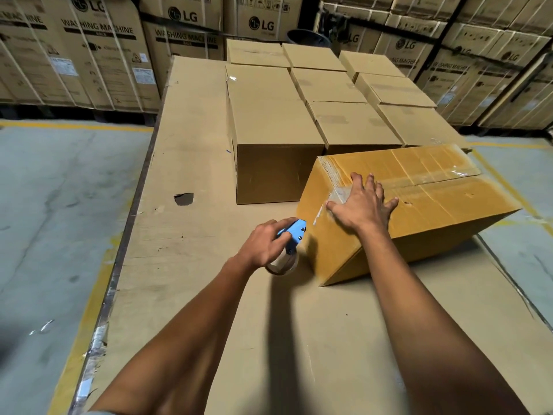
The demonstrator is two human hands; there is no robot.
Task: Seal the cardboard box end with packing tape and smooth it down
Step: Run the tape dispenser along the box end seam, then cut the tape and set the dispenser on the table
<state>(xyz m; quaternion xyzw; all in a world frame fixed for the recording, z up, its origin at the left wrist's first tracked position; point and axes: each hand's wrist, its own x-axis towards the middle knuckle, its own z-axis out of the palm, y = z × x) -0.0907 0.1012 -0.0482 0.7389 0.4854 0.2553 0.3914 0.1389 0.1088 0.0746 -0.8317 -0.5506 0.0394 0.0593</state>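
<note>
Taping of a cardboard box end.
The box [419, 205] is seen at 3 o'clock on the table [191, 163]; the right hand [362, 205] is laid flat, fingers spread, on its taped corner, while the blue tape dispenser [291, 235] at 9 o'clock of it is gripped by the left hand [264, 245].

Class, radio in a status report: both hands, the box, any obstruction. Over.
Left hand gripping blue tape dispenser at box end. Right hand flat on taped seam of box. Neighbouring boxes close behind, none obstructing.
</note>
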